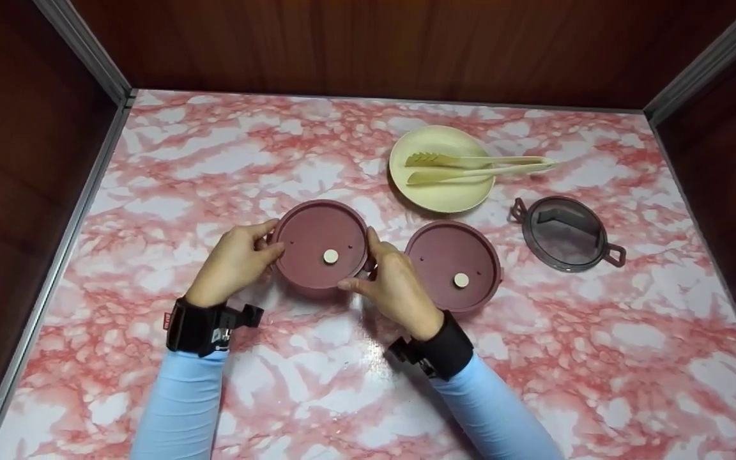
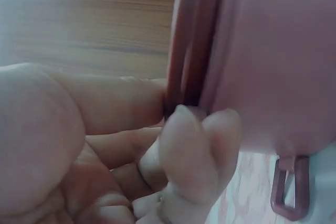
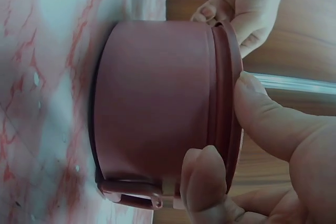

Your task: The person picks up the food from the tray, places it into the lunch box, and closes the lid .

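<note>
A round maroon pot (image 1: 314, 233), its flat recessed top bearing a cream button, is between both hands. My left hand (image 1: 232, 265) pinches its left rim, thumb above and curled fingers below. On the opposite side my right hand (image 1: 397, 291) grips the rim, with the thumb on the top edge. The right wrist view shows the pot's smooth side wall (image 3: 152, 98) and a loop handle (image 3: 134, 193) low on it. The left wrist view shows a loop handle (image 2: 291, 188) too. A matching maroon pot (image 1: 443, 252) stands just beyond my right hand, partly covered by it.
Behind the pots, a pale yellow plate (image 1: 441, 199) carries yellow tongs (image 1: 470, 171) that overhang its right side. Farther right lies a round dark see-through lid (image 1: 563, 239) with side loops. Brown wood-look panels (image 1: 368, 51) bound the pink-marbled table (image 1: 214, 166).
</note>
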`<state>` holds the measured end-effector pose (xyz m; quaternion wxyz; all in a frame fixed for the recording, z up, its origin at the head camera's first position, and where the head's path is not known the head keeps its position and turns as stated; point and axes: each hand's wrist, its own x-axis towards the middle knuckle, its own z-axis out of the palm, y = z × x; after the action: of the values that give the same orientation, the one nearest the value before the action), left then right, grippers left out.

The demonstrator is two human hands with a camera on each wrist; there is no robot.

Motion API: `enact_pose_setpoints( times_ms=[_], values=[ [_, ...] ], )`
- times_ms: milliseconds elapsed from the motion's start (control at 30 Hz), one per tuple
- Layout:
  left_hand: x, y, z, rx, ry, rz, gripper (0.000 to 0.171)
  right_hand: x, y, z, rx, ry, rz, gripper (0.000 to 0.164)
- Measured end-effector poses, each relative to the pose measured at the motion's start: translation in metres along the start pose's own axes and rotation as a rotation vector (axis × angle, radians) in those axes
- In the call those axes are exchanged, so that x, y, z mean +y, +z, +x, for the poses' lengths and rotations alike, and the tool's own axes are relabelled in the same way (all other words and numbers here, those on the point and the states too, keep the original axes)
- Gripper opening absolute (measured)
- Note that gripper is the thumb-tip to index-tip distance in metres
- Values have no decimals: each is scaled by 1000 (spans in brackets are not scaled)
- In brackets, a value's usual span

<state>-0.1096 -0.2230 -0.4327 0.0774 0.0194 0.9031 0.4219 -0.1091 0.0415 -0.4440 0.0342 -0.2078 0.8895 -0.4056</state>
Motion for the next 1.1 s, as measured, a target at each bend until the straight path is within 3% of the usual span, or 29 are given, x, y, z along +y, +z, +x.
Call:
enact_pose_setpoints(
  times_ms=[433,600,733,833,933,1100],
  values=[
    [1,2,5,35,-1,80,53,3,-2,2,-19,-10,-41,94],
    [3,0,3,93,18,128,66,-9,-32,-5,27,17,-100,83],
    [5,0,3,56,51,119,92,-17,-58,-7,84,-54,-196,70],
    [4,2,4,-26,76,123,112,-21,-62,0,29,-138,-298,69],
    [1,3,5,-87,105,145,123,-26,-57,15,-105,-182,-370,74],
    [-7,4,8,-137,147,158,128,-37,-41,46,-371,-129,-477,99]
  ],
)
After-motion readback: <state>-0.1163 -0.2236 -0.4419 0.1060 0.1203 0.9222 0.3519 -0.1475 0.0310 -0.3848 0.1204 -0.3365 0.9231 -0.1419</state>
